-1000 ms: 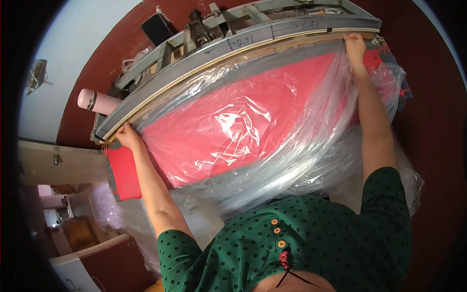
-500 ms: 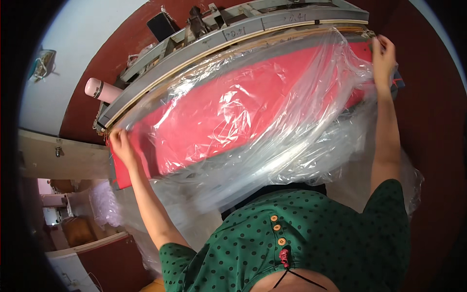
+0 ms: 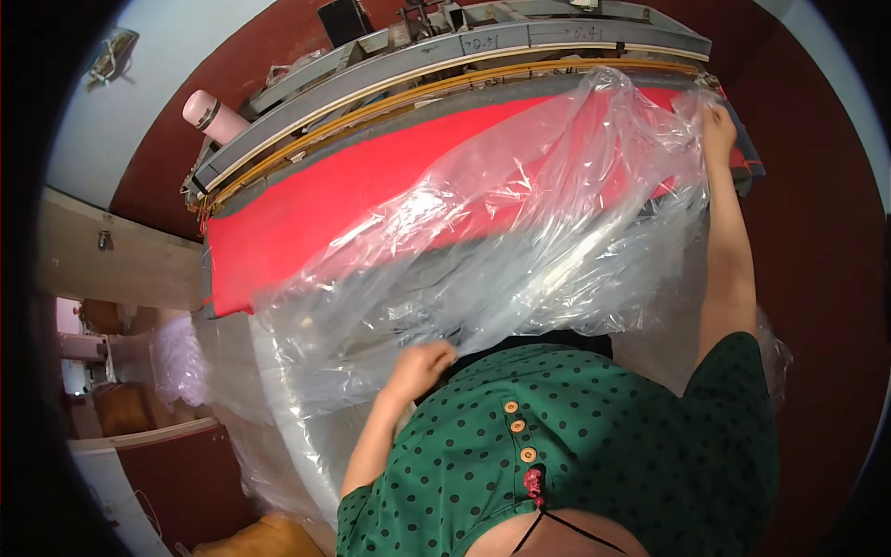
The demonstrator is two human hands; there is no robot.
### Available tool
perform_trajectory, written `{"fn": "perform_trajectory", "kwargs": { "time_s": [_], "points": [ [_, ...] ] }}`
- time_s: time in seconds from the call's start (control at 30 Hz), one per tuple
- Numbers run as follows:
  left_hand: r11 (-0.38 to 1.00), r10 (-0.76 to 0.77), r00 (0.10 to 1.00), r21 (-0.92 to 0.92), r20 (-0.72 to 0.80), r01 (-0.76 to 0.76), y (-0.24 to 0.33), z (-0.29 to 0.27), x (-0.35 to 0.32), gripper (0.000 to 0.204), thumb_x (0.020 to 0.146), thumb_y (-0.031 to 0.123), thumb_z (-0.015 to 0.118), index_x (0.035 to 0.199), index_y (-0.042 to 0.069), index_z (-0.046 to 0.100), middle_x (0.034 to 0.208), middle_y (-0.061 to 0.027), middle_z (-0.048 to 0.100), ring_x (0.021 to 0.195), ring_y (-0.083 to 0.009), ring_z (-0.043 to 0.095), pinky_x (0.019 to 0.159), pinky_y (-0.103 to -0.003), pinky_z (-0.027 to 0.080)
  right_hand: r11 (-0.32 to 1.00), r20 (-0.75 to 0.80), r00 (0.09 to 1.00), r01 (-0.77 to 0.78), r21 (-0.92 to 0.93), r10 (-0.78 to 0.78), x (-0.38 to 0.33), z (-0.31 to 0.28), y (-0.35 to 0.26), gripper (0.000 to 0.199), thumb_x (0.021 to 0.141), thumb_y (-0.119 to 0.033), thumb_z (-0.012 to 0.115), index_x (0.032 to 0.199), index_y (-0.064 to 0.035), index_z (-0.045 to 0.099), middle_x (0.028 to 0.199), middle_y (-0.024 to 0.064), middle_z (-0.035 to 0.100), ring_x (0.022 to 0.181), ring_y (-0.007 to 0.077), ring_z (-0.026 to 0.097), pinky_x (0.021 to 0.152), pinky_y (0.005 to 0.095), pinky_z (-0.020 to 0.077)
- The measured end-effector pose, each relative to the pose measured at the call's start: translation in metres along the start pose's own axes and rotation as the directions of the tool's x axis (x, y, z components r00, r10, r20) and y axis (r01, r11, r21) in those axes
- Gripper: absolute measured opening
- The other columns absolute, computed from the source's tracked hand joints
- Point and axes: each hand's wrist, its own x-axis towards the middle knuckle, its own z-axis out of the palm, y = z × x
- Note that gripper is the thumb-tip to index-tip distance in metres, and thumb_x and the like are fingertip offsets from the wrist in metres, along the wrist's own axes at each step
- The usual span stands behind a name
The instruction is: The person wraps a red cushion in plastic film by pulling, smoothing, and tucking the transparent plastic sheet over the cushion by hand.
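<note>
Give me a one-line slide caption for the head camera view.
Both hands, left hand and right hand, grip a clear plastic sheet over red fabric.

Stands on a dark red-brown floor (image 3: 817, 278) beside a pale blue wall (image 3: 139, 121), with a long grey machine bed (image 3: 445, 65) curving across the top, a pink flask (image 3: 215, 116) at its left end, a cream wooden partition (image 3: 121, 260) and cluttered shelving (image 3: 93, 371) lower left.

Clear plastic sheet (image 3: 520, 241) draped over red fabric (image 3: 325, 204) beside the grey machine rail (image 3: 445, 56); left hand (image 3: 422, 364) gripped its near edge, right hand (image 3: 716, 130) pinched the far right corner.
</note>
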Motion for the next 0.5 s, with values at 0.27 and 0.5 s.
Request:
{"fn": "perform_trajectory", "kwargs": {
  "time_s": [0.27,0.5],
  "points": [
    [0.801,-0.58,0.102,-0.589,-0.808,-0.11,-0.166,-0.229,-0.149,0.017,0.086,0.022,0.051,0.083,0.006,0.054,0.07,0.0033,0.048,0.063,-0.0073,0.044,0.057,-0.022,0.037,0.836,0.662,0.673,-0.118,0.537,-0.33,0.013,0.043,-0.259,0.013,0.081,-0.019,0.058,0.082,-0.0066,0.056,0.069,-0.0058,0.049,0.061,0.002,0.044,0.056,0.0165,0.0344],
    [0.901,0.084,0.365,-0.085,-0.927,-0.426,0.061,-0.259,-0.026,0.041,0.091,0.032,0.042,0.118,0.002,0.047,0.121,-0.0097,0.047,0.112,-0.018,0.043,0.096,-0.029,0.029,0.72,0.665,0.499,-0.111,0.685,-0.555,-0.02,0.043,-0.374,0.017,0.082,-0.021,0.059,0.08,-0.005,0.057,0.064,-0.006,0.05,0.057,0.0007,0.043,0.05,0.0161,0.0338]
  ]
}}
